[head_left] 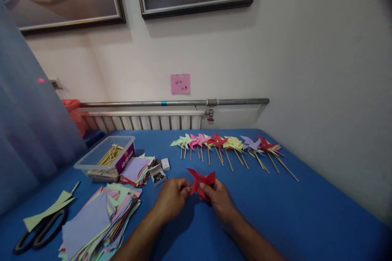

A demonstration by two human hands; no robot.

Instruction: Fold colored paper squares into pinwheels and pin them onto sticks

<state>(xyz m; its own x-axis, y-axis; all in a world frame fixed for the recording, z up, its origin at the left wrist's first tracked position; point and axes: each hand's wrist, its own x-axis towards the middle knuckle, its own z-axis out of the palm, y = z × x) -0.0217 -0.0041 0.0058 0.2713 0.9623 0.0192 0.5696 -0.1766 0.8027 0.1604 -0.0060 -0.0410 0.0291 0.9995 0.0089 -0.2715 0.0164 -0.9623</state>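
Observation:
A red paper pinwheel (202,180) is held just above the blue table (306,212) by both hands. My left hand (171,198) pinches its left side with closed fingers. My right hand (218,197) grips its lower right part from the other side. Beyond the hands, a row of finished paper pinwheels on wooden sticks (232,147) lies side by side in green, pink, red, yellow and purple.
A clear plastic box with sticks (105,157) stands at the left, next to a small open box of pins (158,175). Stacks of coloured paper squares (98,220) and black scissors (38,232) lie near the front left. A wall and radiator (141,121) border the table.

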